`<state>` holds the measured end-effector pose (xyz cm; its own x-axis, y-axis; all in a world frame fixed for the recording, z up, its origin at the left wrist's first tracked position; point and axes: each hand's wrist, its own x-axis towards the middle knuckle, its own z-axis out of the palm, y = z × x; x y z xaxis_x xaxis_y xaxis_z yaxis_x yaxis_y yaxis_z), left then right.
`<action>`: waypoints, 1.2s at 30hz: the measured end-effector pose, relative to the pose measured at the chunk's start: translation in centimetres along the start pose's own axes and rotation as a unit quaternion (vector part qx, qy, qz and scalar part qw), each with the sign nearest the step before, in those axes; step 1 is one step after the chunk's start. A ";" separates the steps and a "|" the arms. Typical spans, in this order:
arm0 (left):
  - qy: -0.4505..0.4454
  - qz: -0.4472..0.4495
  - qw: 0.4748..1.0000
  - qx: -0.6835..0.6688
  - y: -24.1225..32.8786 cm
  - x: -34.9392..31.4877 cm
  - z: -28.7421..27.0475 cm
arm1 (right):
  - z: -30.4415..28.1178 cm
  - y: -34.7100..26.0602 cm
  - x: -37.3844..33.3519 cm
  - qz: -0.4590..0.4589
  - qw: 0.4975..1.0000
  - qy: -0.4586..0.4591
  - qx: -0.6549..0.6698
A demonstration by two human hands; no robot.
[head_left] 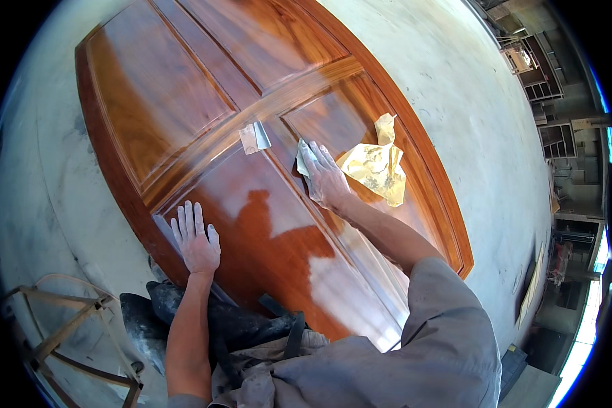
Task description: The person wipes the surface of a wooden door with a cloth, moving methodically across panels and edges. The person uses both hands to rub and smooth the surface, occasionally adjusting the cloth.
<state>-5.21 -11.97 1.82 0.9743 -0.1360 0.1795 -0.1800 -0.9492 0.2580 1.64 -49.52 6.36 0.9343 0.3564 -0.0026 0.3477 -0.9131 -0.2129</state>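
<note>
A large reddish-brown wooden panelled door (415,146) lies flat before me, with pale dust over parts of its panels. My right hand (329,183) presses a folded piece of pale sandpaper (302,162) against the moulding at the edge of a panel, fingers stretched along it. Flat on the near left panel rests my left hand (198,250), fingers spread, holding nothing. Both hands are coated with whitish dust. Just right of my right hand is a crumpled yellow sheet (376,168). Another small folded piece of sandpaper (251,138) sits on the door's middle rail.
Pale, dusty concrete floor (483,129) surrounds the door. A wooden frame stand (64,333) is at the lower left, beside dark, dusty cloth (204,316) next to my body. Shelves and wooden pieces (540,64) line the far right side.
</note>
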 end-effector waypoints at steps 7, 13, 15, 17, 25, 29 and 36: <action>0.004 -0.002 1.000 0.000 -0.7 -0.1 -0.1 | 0.2 0.3 -0.1 -0.020 1.000 -0.009 0.006; -0.009 -0.007 1.000 -0.016 -0.3 -0.1 -0.4 | 0.3 -0.7 8.4 -0.007 0.998 -0.001 -0.066; -0.006 -0.011 1.000 0.004 -1.1 -0.3 -0.4 | 0.4 -0.5 4.8 -0.020 0.998 -0.013 -0.059; -0.001 -0.010 1.000 -0.008 -0.8 -0.1 -0.2 | 0.5 0.0 4.3 -0.035 0.997 -0.015 -0.062; -0.017 -0.018 1.000 -0.010 -0.8 -0.3 -0.5 | 1.0 -1.2 4.7 -0.002 0.995 -0.007 -0.098; 0.001 0.000 1.000 -0.016 -0.3 0.2 -0.2 | 0.4 -0.8 8.8 0.022 0.999 0.002 -0.048; -0.018 -0.017 1.000 -0.011 -0.7 0.0 -0.3 | 2.5 -0.8 3.6 0.026 0.996 0.016 -0.087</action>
<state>-5.15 -11.25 1.96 0.9841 -0.1147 0.1355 -0.1494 -0.9472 0.2837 4.49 -47.03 4.10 0.9524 0.3042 0.0222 0.3049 -0.9515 -0.0406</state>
